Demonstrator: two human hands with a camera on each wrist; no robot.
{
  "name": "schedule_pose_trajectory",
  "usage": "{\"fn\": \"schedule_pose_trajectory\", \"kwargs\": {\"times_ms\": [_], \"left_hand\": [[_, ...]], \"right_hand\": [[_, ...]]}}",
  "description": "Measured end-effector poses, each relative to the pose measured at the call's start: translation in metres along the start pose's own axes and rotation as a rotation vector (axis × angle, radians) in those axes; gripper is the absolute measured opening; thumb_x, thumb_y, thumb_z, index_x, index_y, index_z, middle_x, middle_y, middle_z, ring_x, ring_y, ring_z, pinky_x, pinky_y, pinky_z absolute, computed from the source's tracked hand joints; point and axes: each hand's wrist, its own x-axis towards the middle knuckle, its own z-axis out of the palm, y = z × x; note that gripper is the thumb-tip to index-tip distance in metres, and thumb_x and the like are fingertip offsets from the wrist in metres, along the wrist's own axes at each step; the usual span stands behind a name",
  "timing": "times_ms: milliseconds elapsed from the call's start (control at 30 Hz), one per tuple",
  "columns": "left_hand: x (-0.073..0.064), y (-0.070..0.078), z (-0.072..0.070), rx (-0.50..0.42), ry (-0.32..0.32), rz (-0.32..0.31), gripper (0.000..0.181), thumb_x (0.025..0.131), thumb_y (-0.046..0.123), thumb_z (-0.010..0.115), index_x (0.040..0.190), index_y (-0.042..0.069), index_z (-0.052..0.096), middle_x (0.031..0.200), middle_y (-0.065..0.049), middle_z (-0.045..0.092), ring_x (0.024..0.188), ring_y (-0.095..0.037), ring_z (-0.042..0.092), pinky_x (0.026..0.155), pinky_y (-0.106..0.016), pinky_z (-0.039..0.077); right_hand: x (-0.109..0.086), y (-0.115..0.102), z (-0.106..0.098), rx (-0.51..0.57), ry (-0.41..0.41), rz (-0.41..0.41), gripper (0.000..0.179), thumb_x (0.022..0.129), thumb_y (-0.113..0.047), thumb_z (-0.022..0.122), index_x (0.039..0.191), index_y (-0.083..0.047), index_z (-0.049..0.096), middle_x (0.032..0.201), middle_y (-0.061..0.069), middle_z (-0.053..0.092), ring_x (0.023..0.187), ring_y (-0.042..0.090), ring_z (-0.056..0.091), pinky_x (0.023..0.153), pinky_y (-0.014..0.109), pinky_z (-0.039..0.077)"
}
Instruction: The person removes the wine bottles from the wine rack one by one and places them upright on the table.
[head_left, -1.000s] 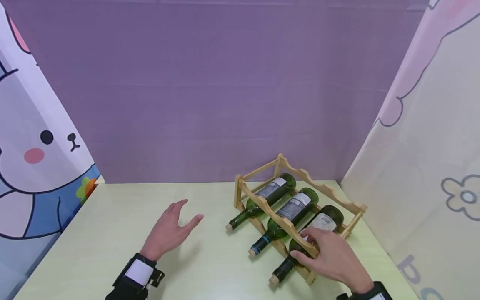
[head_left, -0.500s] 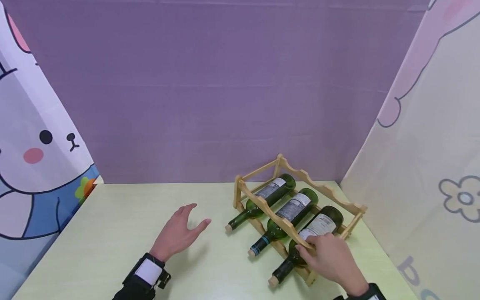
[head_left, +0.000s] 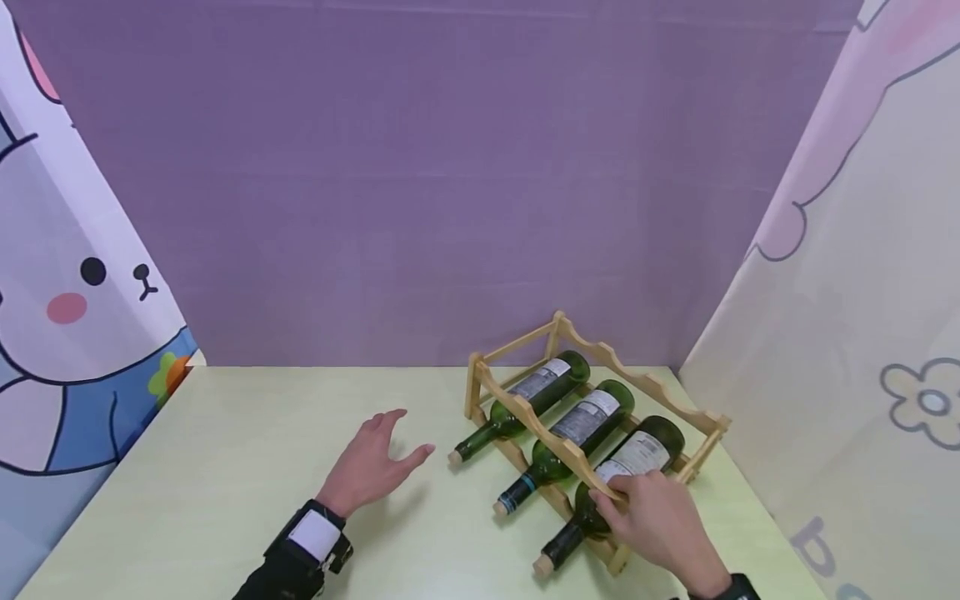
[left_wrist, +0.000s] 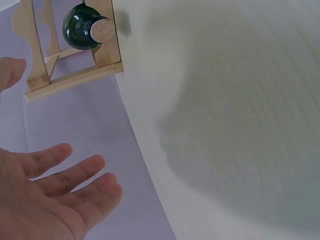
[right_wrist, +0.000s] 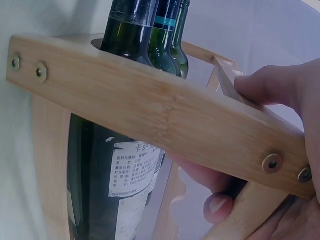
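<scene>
A wooden wine rack (head_left: 558, 429) stands on the table and holds three green wine bottles. These are a far bottle (head_left: 551, 383), a middle bottle (head_left: 592, 417) and a near bottle (head_left: 637, 450), corked necks pointing toward the front left. My right hand (head_left: 660, 521) grips the rack's front rail at its near right end. In the right wrist view, the thumb (right_wrist: 270, 85) lies on one side of the rail and fingertips (right_wrist: 218, 207) show on the other. My left hand (head_left: 371, 467) hovers to the left of the rack, fingers spread and touching nothing.
The pale table (head_left: 225, 467) ends at a purple backdrop (head_left: 420, 183) just behind the rack. A patterned white cloth (head_left: 840, 350) rises along the right side, and a cartoon-print cloth (head_left: 82, 333) hangs on the left.
My left hand has moved right, toward the rack. The right hand's fingers have closed around the rail. The rack and bottles stay in nearly the same place.
</scene>
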Motion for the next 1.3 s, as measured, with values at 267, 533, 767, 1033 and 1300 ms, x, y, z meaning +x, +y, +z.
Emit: {"fn": "schedule_pose_trajectory", "kwargs": {"times_ms": [267, 533, 767, 1033, 1300], "left_hand": [[0.008, 0.004, 0.017, 0.010, -0.001, 0.021, 0.087, 0.085, 0.067, 0.059, 0.145, 0.005, 0.047, 0.143, -0.023, 0.047, 0.129, -0.037, 0.046, 0.099, -0.051, 0.044], [0.018, 0.013, 0.031, 0.040, -0.016, 0.052, 0.084, 0.084, 0.062, 0.064, 0.144, 0.004, 0.048, 0.141, -0.024, 0.048, 0.126, -0.037, 0.048, 0.098, -0.050, 0.045], [0.029, 0.022, 0.043, 0.034, -0.027, 0.101, 0.083, 0.084, 0.059, 0.066, 0.142, 0.003, 0.049, 0.137, -0.024, 0.050, 0.123, -0.038, 0.051, 0.096, -0.049, 0.047], [0.040, 0.029, 0.055, 0.038, -0.043, 0.151, 0.080, 0.084, 0.054, 0.068, 0.141, 0.001, 0.049, 0.134, -0.023, 0.053, 0.120, -0.036, 0.053, 0.096, -0.046, 0.048], [0.047, 0.035, 0.070, 0.063, -0.051, 0.171, 0.080, 0.083, 0.054, 0.069, 0.139, 0.001, 0.051, 0.130, -0.022, 0.055, 0.118, -0.036, 0.054, 0.093, -0.044, 0.050]], "right_hand": [[-0.001, 0.001, 0.003, 0.005, 0.016, 0.008, 0.030, 0.086, -0.038, 0.071, 0.061, -0.029, 0.056, 0.046, -0.017, 0.032, 0.044, 0.003, 0.032, 0.043, 0.021, 0.021], [0.001, 0.002, 0.007, 0.007, 0.035, -0.007, 0.033, 0.086, -0.039, 0.070, 0.059, -0.031, 0.052, 0.046, -0.018, 0.031, 0.044, 0.002, 0.031, 0.041, 0.020, 0.021], [0.001, 0.001, 0.004, 0.010, 0.025, 0.006, 0.033, 0.086, -0.039, 0.070, 0.060, -0.031, 0.053, 0.046, -0.018, 0.032, 0.044, 0.003, 0.031, 0.042, 0.020, 0.020], [0.002, 0.002, 0.002, 0.003, 0.045, -0.002, 0.035, 0.087, -0.040, 0.070, 0.059, -0.031, 0.050, 0.045, -0.017, 0.030, 0.043, 0.002, 0.030, 0.042, 0.020, 0.018], [0.000, 0.002, 0.003, 0.001, 0.053, 0.012, 0.036, 0.086, -0.040, 0.071, 0.058, -0.032, 0.048, 0.045, -0.017, 0.027, 0.043, 0.003, 0.029, 0.044, 0.021, 0.017]]}}
